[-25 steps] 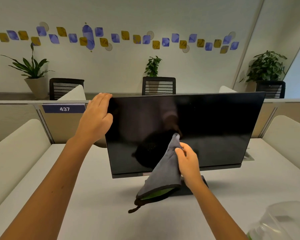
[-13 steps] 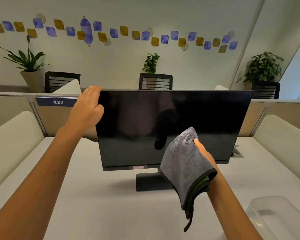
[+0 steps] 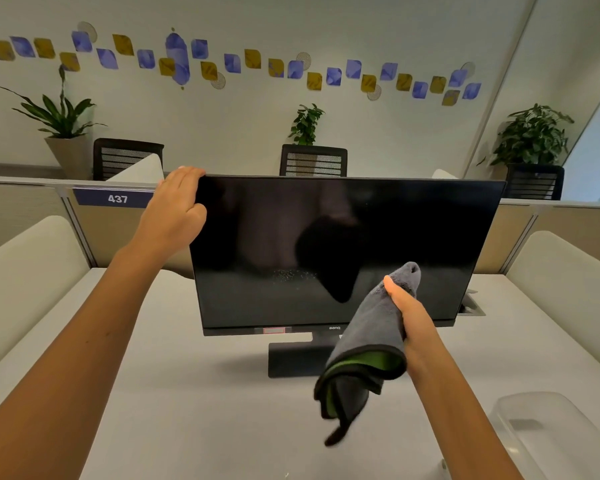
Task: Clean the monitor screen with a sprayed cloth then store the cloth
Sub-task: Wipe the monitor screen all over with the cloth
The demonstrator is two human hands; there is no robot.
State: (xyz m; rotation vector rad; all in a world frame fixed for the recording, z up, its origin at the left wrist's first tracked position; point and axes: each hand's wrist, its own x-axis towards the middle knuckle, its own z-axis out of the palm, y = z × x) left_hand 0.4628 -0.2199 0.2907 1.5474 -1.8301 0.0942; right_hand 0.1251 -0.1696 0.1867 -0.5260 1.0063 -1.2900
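Note:
A black monitor stands on its base in the middle of the white desk. Fine spray droplets speckle the lower middle of its dark screen. My left hand grips the monitor's upper left corner, fingers over the top edge. My right hand holds a grey cloth with a green inner side and black trim in front of the screen's lower right part. The cloth's top tip is at the screen; whether it touches the glass I cannot tell. Its lower end hangs loose over the desk.
A clear plastic container sits at the desk's front right corner. Padded white dividers flank the desk on both sides, and a partition with the plate "437" runs behind. Black chairs and potted plants stand along the far wall.
My right hand has carried the cloth from the screen's lower middle to its lower right and turned it. My left hand stays on the monitor's corner. The view has shifted a little.

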